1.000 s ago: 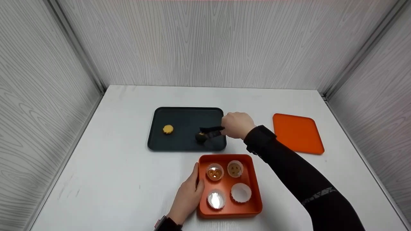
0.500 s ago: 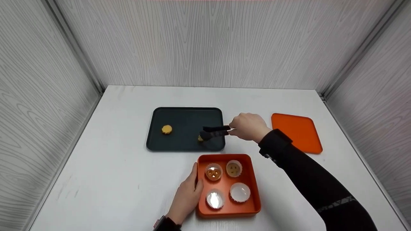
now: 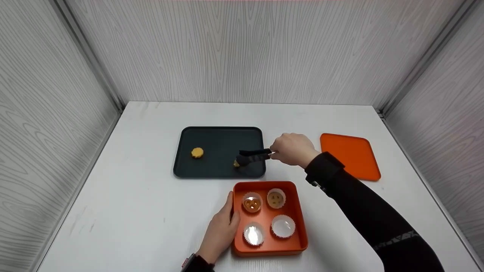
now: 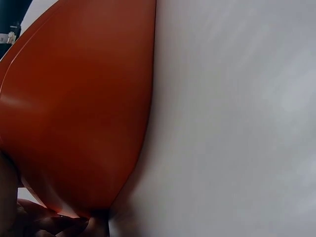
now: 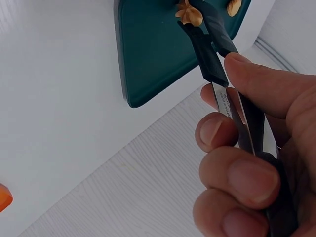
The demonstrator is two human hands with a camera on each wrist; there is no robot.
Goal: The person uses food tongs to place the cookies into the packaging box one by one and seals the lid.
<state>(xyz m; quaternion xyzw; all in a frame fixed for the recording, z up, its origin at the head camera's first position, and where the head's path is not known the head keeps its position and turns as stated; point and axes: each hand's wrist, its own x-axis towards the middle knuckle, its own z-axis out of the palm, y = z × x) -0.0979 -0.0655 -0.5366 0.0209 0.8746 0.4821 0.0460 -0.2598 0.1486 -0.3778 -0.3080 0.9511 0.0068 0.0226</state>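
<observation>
With its fingers curled round the handles, my right hand (image 3: 294, 148) grips black tongs (image 3: 254, 155) over the right side of the dark green tray (image 3: 215, 136). In the right wrist view the tongs' tips (image 5: 200, 44) sit on both sides of a small golden flower-shaped cookie (image 5: 188, 14). Another yellow cookie (image 3: 197, 152) lies on the tray's left part. My left hand (image 3: 220, 229) holds the left wall of a square orange box (image 3: 269, 251), thumb at the rim. Inside are paper cups: two with cookies, a back left cookie (image 3: 252, 204) and a back right cookie (image 3: 276, 200).
The front left paper cup (image 3: 253, 234) and front right paper cup (image 3: 283, 226) show bare bottoms. A flat orange tray (image 3: 349, 156) lies at the right. Pale wood-grain panels (image 3: 242, 49) enclose the white table (image 3: 132, 204) at the back and sides.
My right hand and the tongs have shifted a little to the right, and the cookie at their tips shows more. My left hand and the box stay put.
</observation>
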